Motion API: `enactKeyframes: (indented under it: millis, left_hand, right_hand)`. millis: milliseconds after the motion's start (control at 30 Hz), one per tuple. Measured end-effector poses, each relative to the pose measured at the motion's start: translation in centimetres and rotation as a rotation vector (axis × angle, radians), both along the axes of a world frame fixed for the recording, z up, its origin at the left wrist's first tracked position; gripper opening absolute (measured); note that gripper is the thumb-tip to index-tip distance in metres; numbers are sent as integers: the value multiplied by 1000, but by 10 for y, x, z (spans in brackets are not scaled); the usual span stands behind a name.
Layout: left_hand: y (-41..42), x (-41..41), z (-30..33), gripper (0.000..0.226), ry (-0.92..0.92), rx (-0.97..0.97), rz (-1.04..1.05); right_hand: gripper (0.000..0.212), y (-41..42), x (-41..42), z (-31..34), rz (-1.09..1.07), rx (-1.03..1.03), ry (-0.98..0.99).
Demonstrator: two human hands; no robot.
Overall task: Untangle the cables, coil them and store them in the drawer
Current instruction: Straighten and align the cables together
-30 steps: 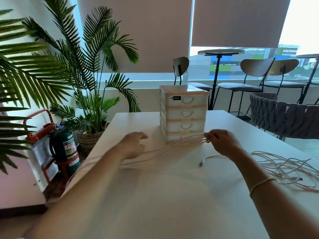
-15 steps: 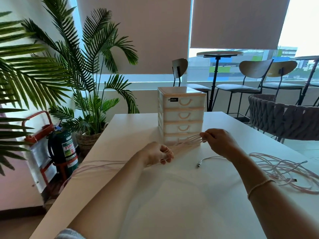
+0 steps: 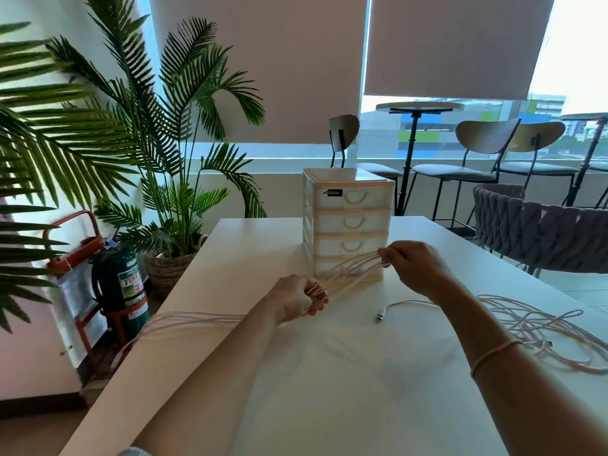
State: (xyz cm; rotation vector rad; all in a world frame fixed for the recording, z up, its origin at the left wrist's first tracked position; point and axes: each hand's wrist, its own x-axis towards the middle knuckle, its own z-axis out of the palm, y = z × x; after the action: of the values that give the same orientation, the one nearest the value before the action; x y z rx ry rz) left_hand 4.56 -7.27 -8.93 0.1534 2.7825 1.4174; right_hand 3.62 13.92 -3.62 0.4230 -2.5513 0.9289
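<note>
L hand curled tight round a bundle of pale strands; R hand pinches the same bundle at its far end, fingers bent. Strands run taut betw. the two hands, just in front of the drawer unit. Behind L hand the strands trail left and drop off the table edge, blurred there.

Risks (judgement):
- Hanging portion could drag the bundle off the edge if L hand loosens; weight is on that side.
- Loops look uneven; pulling harder could tighten a knot rather than free it. Can't tell if any knot sits inside L fist.
- Loose plug end lies on the table betw. the forearms; may catch under R arm or get swept along.
- 2nd cable pile by R forearm, touching or nearly so; arm movement could re-snarl it with the held bundle.

Around: all four drawers appear shut, so one needs opening before stowing, and both hands are busy. Extinguisher and potted palm stand left of the table, below the dangling strands; snag possible. Woven chair at right, apart from the work.
</note>
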Motion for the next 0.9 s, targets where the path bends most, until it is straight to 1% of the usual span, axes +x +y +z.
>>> enactKeyframes:
  millis: [67, 133, 167, 267, 333, 433, 467, 567, 600, 667, 700, 767, 867, 900]
  left_hand:
    - [0, 1, -1, 37, 1, 19, -2]
    - [-5, 1, -2, 38, -18, 35, -32]
    - [-9, 0, -2, 36, -36, 8, -61]
    - [-22, 1, -2, 33, -55, -161, -132]
    - [-28, 4, 0, 32, -11, -188, -96]
    - [-28, 8, 7, 41, 75, -196, -12]
    - [-27, 9, 9, 40, 93, -188, 2]
    - [-26, 11, 8, 22, 128, -248, 33]
    - [-27, 13, 5, 19, 122, -243, 8]
    - [-26, 17, -2, 8, 46, -173, -92]
    - [-27, 20, -5, 13, 21, -139, -129]
    - [-36, 22, -10, 34, 89, -162, -113]
    - [-71, 24, -13, 73, 262, -364, 45]
    - [-86, 24, -13, 83, 300, -428, 86]
  right_hand:
    - [28, 1, 0, 0, -1, -22, -7]
    - [27, 1, 0, -1, -4, -28, -13]
    - [27, 2, 0, -2, -7, -29, -14]
    - [27, 4, 0, -2, -28, -68, -37]
    - [28, 3, -1, -2, -15, -67, -47]
    - [28, -2, -1, -4, 0, -56, -49]
    - [28, -2, -1, -3, 0, -62, -52]
    - [28, 2, 0, 2, -27, -94, -40]
    - [28, 5, -1, 5, -36, -108, -33]
    - [29, 10, -1, 9, -57, -110, -21]
    - [30, 12, -2, 10, -71, -104, -22]
    - [31, 19, -5, 10, -101, -114, -23]
    - [32, 27, -7, 9, -130, -133, -38]
    - [31, 27, -8, 7, -123, -130, -49]
